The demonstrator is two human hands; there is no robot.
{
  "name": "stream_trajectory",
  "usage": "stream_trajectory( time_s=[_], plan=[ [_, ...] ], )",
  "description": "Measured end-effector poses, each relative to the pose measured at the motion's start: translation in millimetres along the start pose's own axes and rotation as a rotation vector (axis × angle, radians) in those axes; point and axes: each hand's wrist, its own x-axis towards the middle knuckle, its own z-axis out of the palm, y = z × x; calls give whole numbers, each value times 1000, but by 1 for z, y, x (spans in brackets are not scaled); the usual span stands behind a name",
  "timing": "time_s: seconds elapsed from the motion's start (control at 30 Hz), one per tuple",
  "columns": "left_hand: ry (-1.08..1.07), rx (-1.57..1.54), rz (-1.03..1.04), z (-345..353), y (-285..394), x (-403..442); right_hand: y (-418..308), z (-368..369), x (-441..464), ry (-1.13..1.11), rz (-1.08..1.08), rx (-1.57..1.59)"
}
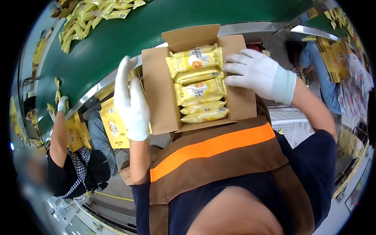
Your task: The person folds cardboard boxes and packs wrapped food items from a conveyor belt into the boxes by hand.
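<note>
An upright cardboard box [159, 113] with its flaps folded out stands in front of my chest. Inside lies a row of yellow snack packets [201, 90], some laid flat on top. My left hand [132, 102], in a white glove, is beside the left flap with its fingers stretched upward; nothing shows in it. My right hand [254, 72], gloved too, reaches over the right flap. Its fingers are spread, and their tips are at the right ends of the packets, touching or very close. I cannot tell whether they press on them.
A green conveyor belt [156, 23] runs behind the box, with a heap of yellow packets [88, 19] at its far left. Flat yellow cartons [113, 123] are at my left. Co-workers sit on both sides, one with a gloved hand [62, 103] at the belt. A white perforated crate [291, 125] is at my right.
</note>
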Motion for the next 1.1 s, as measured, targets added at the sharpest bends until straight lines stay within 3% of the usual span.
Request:
stream_trajectory(
  time_s=[0.07, 0.13, 0.2, 0.27, 0.37, 0.47, 0.5, 0.57, 0.6, 0.67, 0.7, 0.73, 0.8, 0.83, 0.87, 0.93, 1.03, 1.1],
  plan=[
    [-6, 37, 67, 3, 1, -4, 11, -9, 8, -39, -140, -104],
    [-145, 98, 86, 3, 10, -2, 22, -2, 20, -171, -225, -62],
    [-463, 273, 368, 7, 8, 7, 30, 10, 37, -252, -332, -75],
    [-603, 806, 533, 31, -9, 5, 35, 27, 44, -177, -353, -52],
    [-656, 860, 576, 39, -35, 11, 38, 55, 35, 86, -339, -9],
    [-585, 639, 695, 30, -57, 19, 37, 69, 34, 106, -311, 52],
    [-553, 354, 506, 22, -55, 27, 22, 64, 39, 2, -217, -1],
    [-430, -69, 187, 2, -70, 37, -10, 35, 46, 60, -98, 10],
    [-292, -495, -1, -11, -66, 33, -23, 10, 40, 222, -179, -27],
    [-70, -812, -279, -43, -73, 40, -26, -33, 37, 299, -156, 63],
    [-3, -903, -258, -55, -82, 40, -24, -55, 39, 325, -156, 62],
    [-168, -648, -413, -62, -84, 45, -26, -89, 45, 301, -101, 74],
    [-616, 2, -491, -53, -95, 55, -8, -152, 54, 470, -122, -71],
    [-436, -232, -292, -32, -132, 21, 1, -181, 64, 455, -29, -169],
    [-416, -398, -270, -4, -146, 0, 12, -211, 78, 481, 17, -194],
    [-359, 145, 13, 46, -155, -30, 39, -270, 108, 622, 76, -370],
    [-299, 644, 277, 77, -146, -47, 72, -355, 183, 814, 112, -570],
    [-297, 527, 238, 81, -147, -47, 65, -404, 241, 823, 272, -494]
  ],
)
